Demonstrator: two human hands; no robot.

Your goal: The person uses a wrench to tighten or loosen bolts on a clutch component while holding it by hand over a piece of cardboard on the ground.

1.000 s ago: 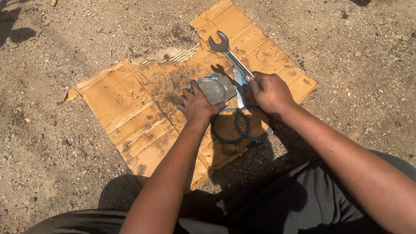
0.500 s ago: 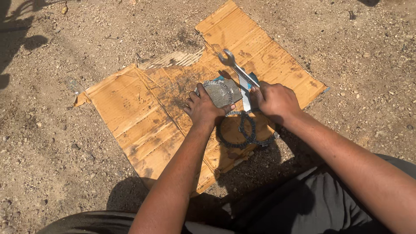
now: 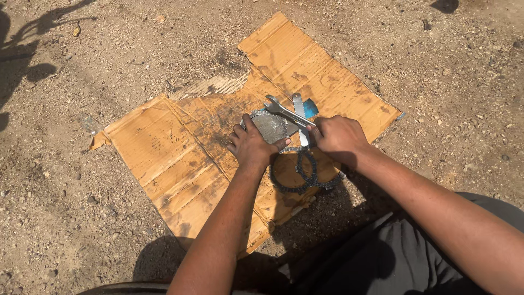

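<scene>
1. The left hand point(image 3: 252, 146) presses down on a round grey metal disc point(image 3: 270, 125), its fingers spread apart over the near-left edge of the disc and the thumb stretched along the edge nearest the person.
2. The right hand point(image 3: 338, 136) is curled into a fist, its fingers closed round the handle of a flat metal blade point(image 3: 299, 109) that juts out past the knuckles, away from the person.
3. An open-ended spanner point(image 3: 279, 107) lies slanted just beyond the fingers of both hands, crossing the blade and the far edge of the disc.
4. A small blue piece point(image 3: 311, 107) shows just beside the blade, ahead of the right fingers; what it is cannot be told.
5. Two dark toothed rings point(image 3: 299, 173) lie overlapping between the two wrists, on the person's side of the fingers.
6. All of this rests on a flattened, stained sheet of cardboard point(image 3: 164, 147) spread over gravelly ground point(image 3: 65, 218).
</scene>
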